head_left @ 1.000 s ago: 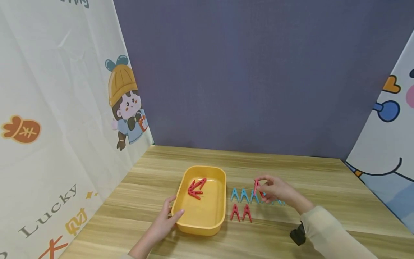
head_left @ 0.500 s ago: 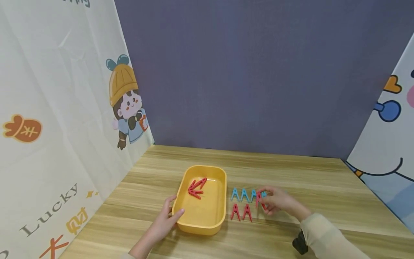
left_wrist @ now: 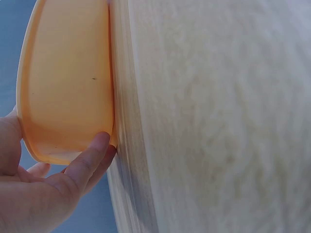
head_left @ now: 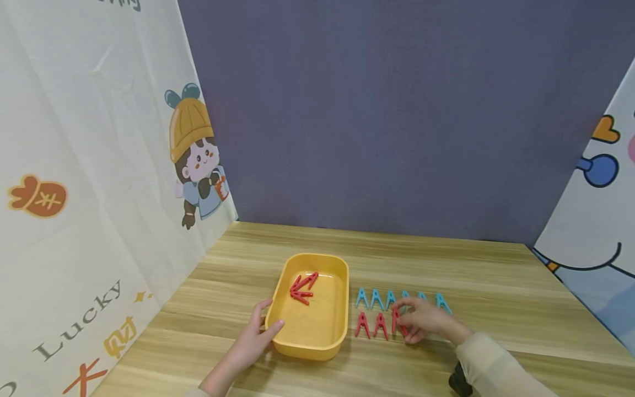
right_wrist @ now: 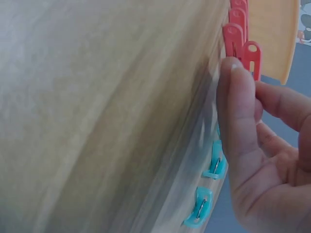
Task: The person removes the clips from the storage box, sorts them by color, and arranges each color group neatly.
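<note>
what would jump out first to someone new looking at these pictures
Likely the yellow plastic tub on the wood-grain table, its near-left corner held by the left hand, with red plastic clips inside. Right of it, a row of blue plastic clips stands out beyond a nearer row of red ones, where the right hand pinches a red clip. A cartoon figure in a yellow hat shows on the white cloth at left.

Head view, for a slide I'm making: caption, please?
The left hand holds a yellow tub while the right hand pinches a red clip near blue clips.
</note>
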Demonstrator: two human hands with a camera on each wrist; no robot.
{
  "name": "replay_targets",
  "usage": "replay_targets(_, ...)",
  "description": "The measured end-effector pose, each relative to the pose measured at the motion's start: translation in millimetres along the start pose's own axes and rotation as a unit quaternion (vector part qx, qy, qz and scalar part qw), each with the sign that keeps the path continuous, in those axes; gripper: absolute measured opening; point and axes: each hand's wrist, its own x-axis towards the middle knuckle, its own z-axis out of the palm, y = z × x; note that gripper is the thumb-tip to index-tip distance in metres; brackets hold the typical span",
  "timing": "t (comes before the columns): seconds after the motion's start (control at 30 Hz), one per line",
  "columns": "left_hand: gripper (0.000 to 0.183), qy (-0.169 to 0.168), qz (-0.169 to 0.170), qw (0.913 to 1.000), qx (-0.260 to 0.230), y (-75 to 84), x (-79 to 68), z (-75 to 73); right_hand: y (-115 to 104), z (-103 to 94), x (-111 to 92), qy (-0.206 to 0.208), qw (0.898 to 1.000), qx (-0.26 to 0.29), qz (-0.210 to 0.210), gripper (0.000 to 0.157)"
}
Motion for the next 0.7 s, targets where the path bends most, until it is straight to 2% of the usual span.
replay_targets(0.7,0.068,0.000,-0.007,1.0000,0.000,0.8,-0.7,-0.1,2.2,7.5,2.3,0.026,0.999,-0.030,0.019,0.037)
